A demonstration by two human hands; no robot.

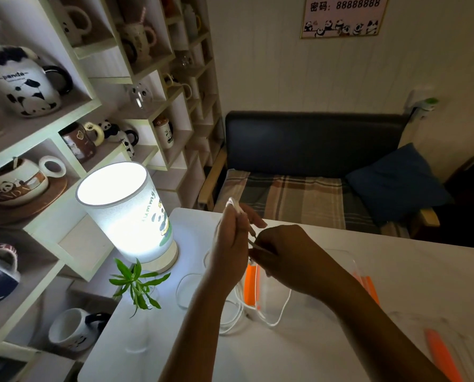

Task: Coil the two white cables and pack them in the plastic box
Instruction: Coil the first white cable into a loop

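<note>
My left hand (230, 244) is raised above the white table (423, 271) and grips folded loops of a white cable (237, 206) that stick out above its fingers. My right hand (285, 252) is just right of it, pinching a strand of the same cable near a plug end. More white cable (278, 318) trails down from the hands and lies in loose curves on the table. A clear plastic box (349, 260) with orange clasps sits under and behind my right hand, partly hidden. I cannot tell the two cables apart.
A lit cylindrical lamp (128, 213) stands on the table's left corner, with a small green plant (137, 282) in a glass in front of it. Shelves of panda mugs (26, 81) fill the left. A clear lid with an orange clasp (440, 354) lies at lower right. A bench (313, 144) stands beyond.
</note>
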